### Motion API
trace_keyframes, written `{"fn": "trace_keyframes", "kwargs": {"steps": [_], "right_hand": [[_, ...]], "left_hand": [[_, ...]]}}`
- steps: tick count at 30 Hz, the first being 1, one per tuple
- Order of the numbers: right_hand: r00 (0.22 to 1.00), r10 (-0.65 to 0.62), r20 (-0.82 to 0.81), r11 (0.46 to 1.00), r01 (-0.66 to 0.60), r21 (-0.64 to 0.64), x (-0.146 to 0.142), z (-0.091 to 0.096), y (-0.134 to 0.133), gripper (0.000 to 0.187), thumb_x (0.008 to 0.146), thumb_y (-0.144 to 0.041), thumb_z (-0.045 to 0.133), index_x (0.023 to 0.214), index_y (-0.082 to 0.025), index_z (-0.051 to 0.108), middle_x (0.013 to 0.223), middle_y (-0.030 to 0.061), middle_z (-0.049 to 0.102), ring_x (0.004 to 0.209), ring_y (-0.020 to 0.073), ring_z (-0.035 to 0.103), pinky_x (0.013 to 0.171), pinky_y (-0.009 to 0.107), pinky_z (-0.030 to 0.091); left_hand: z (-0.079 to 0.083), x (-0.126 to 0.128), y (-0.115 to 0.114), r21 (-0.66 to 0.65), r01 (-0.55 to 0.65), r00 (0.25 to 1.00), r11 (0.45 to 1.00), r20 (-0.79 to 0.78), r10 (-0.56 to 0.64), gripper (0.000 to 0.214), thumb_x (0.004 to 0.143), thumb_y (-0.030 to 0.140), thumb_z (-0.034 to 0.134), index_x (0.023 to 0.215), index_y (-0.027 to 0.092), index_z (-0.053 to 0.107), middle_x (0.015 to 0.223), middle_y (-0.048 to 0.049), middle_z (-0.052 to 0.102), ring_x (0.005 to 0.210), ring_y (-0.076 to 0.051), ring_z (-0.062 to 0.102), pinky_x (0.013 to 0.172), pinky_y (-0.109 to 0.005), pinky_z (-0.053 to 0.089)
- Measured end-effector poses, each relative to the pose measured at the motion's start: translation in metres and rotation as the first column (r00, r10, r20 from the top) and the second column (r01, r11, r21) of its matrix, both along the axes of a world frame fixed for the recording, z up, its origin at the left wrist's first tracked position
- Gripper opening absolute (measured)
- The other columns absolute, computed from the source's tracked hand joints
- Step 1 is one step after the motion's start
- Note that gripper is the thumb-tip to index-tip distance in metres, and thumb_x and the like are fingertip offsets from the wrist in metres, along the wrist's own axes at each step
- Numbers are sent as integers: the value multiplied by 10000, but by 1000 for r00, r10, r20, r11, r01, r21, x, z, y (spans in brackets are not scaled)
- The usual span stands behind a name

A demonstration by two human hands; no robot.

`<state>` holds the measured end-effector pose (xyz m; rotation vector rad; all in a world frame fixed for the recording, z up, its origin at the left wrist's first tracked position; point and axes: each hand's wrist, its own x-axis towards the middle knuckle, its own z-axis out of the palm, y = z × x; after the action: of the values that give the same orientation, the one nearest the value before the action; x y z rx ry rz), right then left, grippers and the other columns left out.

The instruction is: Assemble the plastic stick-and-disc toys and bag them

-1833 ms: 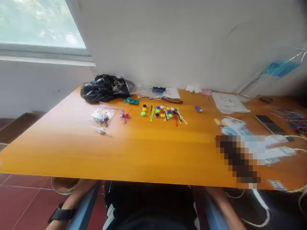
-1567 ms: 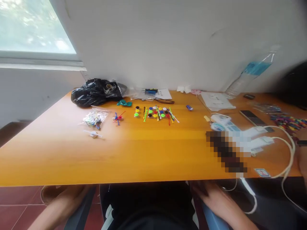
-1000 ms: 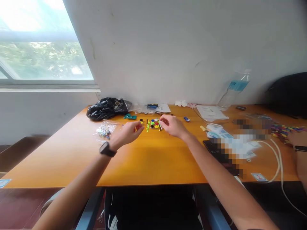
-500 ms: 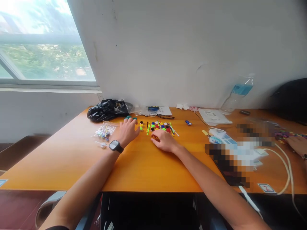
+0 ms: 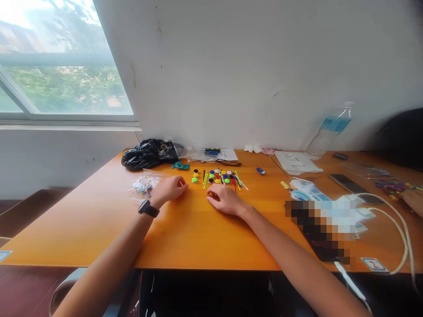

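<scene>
My left hand, with a dark watch on its wrist, rests on the wooden table. Its fingers curl loosely with a gap to the thumb, and I see nothing in them. Just beyond its fingertips, a short column of round discs runs black, yellow, green. Opposite lies my right hand, thumb apart from its bent fingers, with no held thing showing. Beyond that hand are rows of coloured discs and several thin coloured sticks. The right hand partly hides the nearest pieces.
Beside my left hand lies a clear bag of small pieces; behind it are a teal crumpled piece and a black plastic bag. At right are a blue battery-like item, cables, a bottle and another person's hand.
My left hand has drawn back toward me from beside the disc column, and its fingers are more curled. The teal piece shows fully. My right hand has barely moved.
</scene>
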<state>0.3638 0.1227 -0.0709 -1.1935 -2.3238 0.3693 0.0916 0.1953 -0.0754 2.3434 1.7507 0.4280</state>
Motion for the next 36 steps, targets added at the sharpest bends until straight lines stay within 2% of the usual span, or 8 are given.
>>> {"fn": "trace_keyframes", "kwargs": {"steps": [6,9,13,17,23,26,31,36], "right_hand": [[997,11,-73,1000,-12,-7,-4,-2,-4,254,1013,-305,583,1213,-172,666,965,72,691,819,188,615,749,300,455],[996,35,-87,999,-35,4,-7,-6,-6,352,1028,-352,569,1318,-162,626,1061,104,705,899,212,644,816,327,495],[992,85,-97,996,-81,38,-17,-11,-9,443,1003,-374,621,1399,-181,576,1282,147,677,1138,268,639,994,402,494],[986,137,-89,990,-133,51,-29,-14,-12,290,1027,-340,583,1266,-191,653,1158,121,708,1048,250,656,935,374,505],[978,181,-106,983,-177,47,-38,-16,-15,165,1021,-257,577,1134,-200,683,1010,80,713,903,211,639,833,318,482],[974,198,-112,980,-194,45,-37,-17,-14,165,1027,-216,550,1119,-206,687,999,72,712,905,206,637,834,310,476],[981,164,-105,986,-159,50,-31,-18,-11,134,1009,-207,568,1028,-206,700,948,69,694,897,210,630,830,315,476],[975,120,-189,993,-122,5,-27,-13,-10,214,955,-209,624,1168,-201,644,1090,88,703,958,215,640,880,331,489]], "left_hand": [[28,-8,-50,-67,246,925,967,312,-214,511,1019,622,413,1162,233,711,1038,-74,776,893,-237,729,729,-299,551],[36,-42,-75,-5,209,953,978,225,-202,478,1032,564,425,1321,257,651,1245,-92,730,1075,-271,700,869,-361,569],[22,-102,-92,167,129,991,977,-50,-123,439,973,493,512,1297,253,685,1293,-121,705,1177,-367,636,985,-512,521],[2,-126,-99,135,101,995,986,-6,-101,388,1013,487,456,1150,263,742,1251,-100,718,1102,-322,671,928,-451,551],[1,-82,-104,92,66,971,994,224,-85,478,1030,525,464,1345,215,646,920,-62,751,739,-212,687,677,-326,558],[3,-55,-89,48,136,932,990,334,-144,468,1045,491,439,1391,222,602,981,-60,766,811,-210,707,739,-325,562],[1,-24,-60,-5,215,905,977,377,-197,485,1049,554,404,1157,183,697,948,-70,740,814,-211,690,763,-330,553],[1,9,-80,58,399,843,915,370,-391,420,1004,525,559,1280,218,629,1149,-108,660,1028,-253,657,899,-378,549]]}}
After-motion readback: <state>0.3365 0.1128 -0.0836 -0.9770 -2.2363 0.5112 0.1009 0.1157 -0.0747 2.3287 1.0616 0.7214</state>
